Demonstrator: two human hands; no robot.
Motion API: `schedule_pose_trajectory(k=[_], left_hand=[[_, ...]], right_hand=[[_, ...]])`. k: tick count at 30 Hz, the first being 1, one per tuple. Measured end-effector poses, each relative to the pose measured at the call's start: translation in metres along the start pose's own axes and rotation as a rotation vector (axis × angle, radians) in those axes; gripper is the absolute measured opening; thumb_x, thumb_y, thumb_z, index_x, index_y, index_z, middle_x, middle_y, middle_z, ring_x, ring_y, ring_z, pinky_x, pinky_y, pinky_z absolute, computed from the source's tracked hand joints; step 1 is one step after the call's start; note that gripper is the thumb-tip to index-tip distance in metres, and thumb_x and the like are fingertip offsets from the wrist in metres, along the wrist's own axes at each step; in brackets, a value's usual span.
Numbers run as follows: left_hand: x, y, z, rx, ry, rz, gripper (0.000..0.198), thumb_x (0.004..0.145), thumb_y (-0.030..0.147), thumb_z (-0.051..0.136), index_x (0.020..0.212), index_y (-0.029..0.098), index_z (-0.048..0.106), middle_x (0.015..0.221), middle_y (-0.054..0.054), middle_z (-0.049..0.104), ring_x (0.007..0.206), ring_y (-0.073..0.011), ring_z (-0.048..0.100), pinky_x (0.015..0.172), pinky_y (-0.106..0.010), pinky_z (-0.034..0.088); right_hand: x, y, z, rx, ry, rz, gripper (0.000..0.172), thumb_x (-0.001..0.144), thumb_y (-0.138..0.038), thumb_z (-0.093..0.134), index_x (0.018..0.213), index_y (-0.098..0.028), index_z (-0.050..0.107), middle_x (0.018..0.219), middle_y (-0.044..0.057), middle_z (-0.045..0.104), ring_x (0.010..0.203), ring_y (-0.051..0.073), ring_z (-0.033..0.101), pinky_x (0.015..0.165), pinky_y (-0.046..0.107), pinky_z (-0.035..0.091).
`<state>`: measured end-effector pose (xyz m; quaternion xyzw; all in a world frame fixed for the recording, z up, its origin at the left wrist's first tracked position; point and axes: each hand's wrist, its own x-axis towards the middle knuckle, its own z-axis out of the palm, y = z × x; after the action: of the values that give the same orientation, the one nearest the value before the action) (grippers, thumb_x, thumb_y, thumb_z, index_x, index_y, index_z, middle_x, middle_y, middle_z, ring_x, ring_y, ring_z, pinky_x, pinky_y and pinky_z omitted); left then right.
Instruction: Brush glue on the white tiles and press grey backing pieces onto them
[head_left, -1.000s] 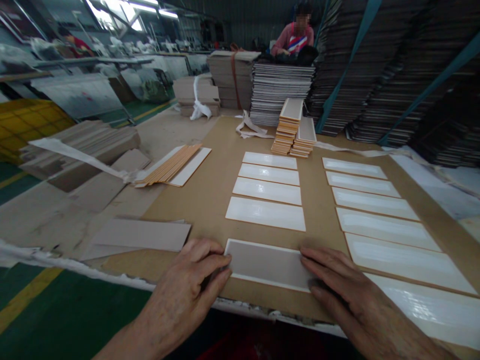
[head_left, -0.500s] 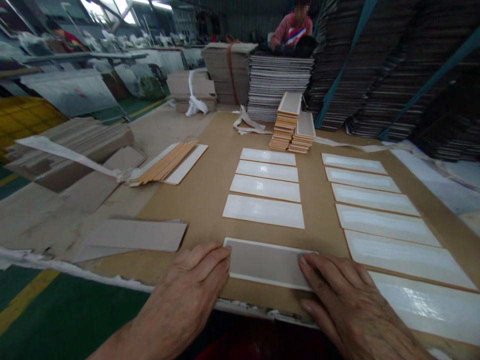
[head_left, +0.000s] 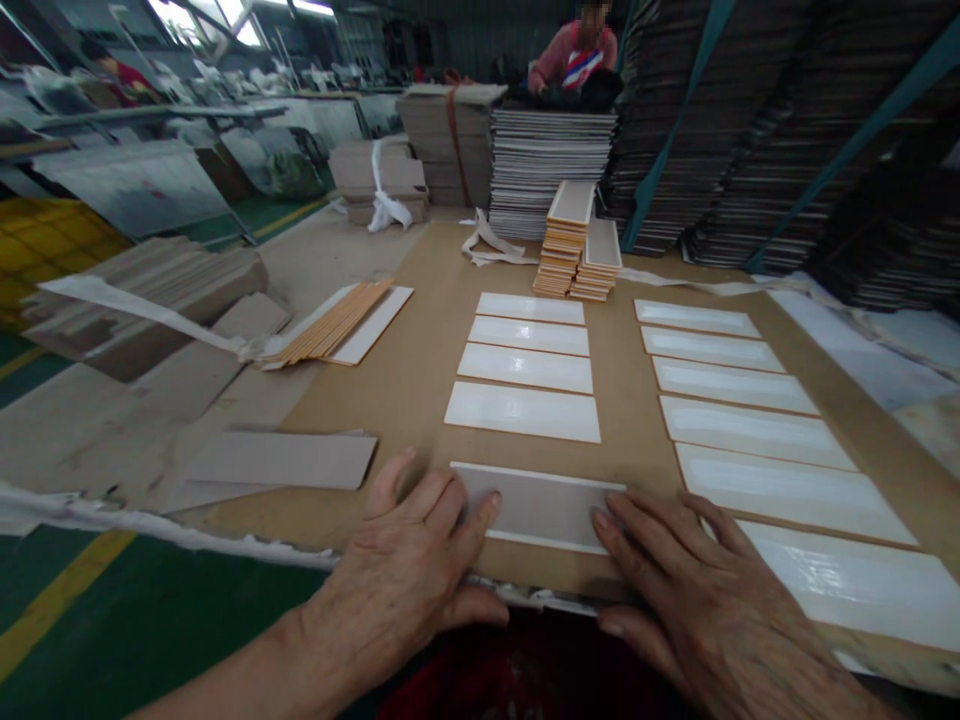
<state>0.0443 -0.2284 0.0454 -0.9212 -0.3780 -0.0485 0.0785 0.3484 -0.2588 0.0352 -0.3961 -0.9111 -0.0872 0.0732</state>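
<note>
A grey cardboard strip [head_left: 540, 505] lies flat at the table's front edge on a slightly larger white sheet, whose rim shows around it. My left hand [head_left: 420, 550] rests on its left end, the index finger stretched onto the grey face and the thumb apart near the table edge. At the right end, my right hand [head_left: 697, 570] has its fingers laid over the corner, thumb spread away. Neither hand is closed around the strip. Beyond it lies a column of glossy white panels [head_left: 523, 410] with orange edges; a second column of white panels [head_left: 795, 490] runs along the right.
Loose grey strips [head_left: 285, 460] lie to the left, with a fanned pile of orange-edged strips [head_left: 334, 325] behind them. Small stacks of finished-looking panels [head_left: 566, 235] stand farther back. Tall board stacks [head_left: 551, 165] line the rear, where another person [head_left: 574, 55] sits.
My left hand has shifted right and spread, its index finger now farther onto the grey strip. My right hand stays at the right end. The view has shifted slightly.
</note>
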Motion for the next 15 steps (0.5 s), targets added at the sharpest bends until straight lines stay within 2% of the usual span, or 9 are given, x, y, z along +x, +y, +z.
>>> schedule_pose_trajectory(k=[3,5,7,10,13,15], left_hand=[[-0.005,-0.004,0.004,-0.018,0.020,0.005,0.086,0.069,0.078,0.069,0.128,0.017,0.060,0.109,-0.013,0.064,0.108,-0.0336,0.054,0.108,-0.063,0.018],[-0.007,-0.005,0.006,-0.024,0.041,0.008,0.083,0.072,0.077,0.069,0.128,0.016,0.059,0.109,-0.013,0.064,0.109,-0.0337,0.054,0.107,-0.063,0.019],[-0.007,-0.005,0.007,-0.038,0.056,0.011,0.080,0.075,0.076,0.068,0.128,0.016,0.059,0.108,-0.013,0.064,0.108,-0.0335,0.054,0.107,-0.063,0.021],[-0.009,-0.007,0.009,-0.085,0.055,-0.013,0.074,0.079,0.073,0.066,0.130,0.020,0.058,0.109,-0.010,0.064,0.108,-0.0318,0.055,0.108,-0.062,0.022],[-0.016,-0.012,0.009,-0.133,0.079,-0.008,0.069,0.083,0.072,0.061,0.132,0.023,0.056,0.111,-0.008,0.065,0.110,-0.0302,0.056,0.110,-0.060,0.021],[-0.024,-0.017,0.008,-0.127,0.085,0.041,0.070,0.085,0.071,0.061,0.136,0.023,0.053,0.119,-0.009,0.065,0.114,-0.0308,0.055,0.112,-0.058,0.020]], right_hand=[[-0.008,0.018,-0.016,0.006,0.024,0.040,0.040,0.101,-0.040,0.048,0.132,-0.017,0.060,0.137,0.006,0.060,0.130,0.032,0.047,0.111,0.054,0.025],[-0.009,0.025,-0.022,0.015,0.050,0.063,0.042,0.103,-0.037,0.044,0.138,-0.017,0.054,0.141,0.005,0.057,0.135,0.030,0.043,0.113,0.051,0.027],[-0.008,0.022,-0.018,0.025,0.026,0.064,0.048,0.103,-0.036,0.046,0.146,-0.017,0.046,0.149,0.006,0.049,0.141,0.028,0.037,0.114,0.050,0.031],[-0.005,0.008,-0.002,0.027,-0.019,0.047,0.061,0.099,-0.039,0.054,0.152,-0.016,0.038,0.158,0.009,0.035,0.144,0.028,0.033,0.113,0.048,0.039],[-0.008,-0.005,0.015,-0.009,0.024,0.022,0.072,0.093,-0.048,0.060,0.151,-0.010,0.040,0.156,0.018,0.036,0.139,0.033,0.041,0.103,0.046,0.049],[-0.012,-0.009,0.024,-0.067,0.129,-0.059,0.062,0.094,-0.046,0.059,0.145,-0.012,0.049,0.144,0.019,0.052,0.126,0.033,0.053,0.093,0.043,0.055]])
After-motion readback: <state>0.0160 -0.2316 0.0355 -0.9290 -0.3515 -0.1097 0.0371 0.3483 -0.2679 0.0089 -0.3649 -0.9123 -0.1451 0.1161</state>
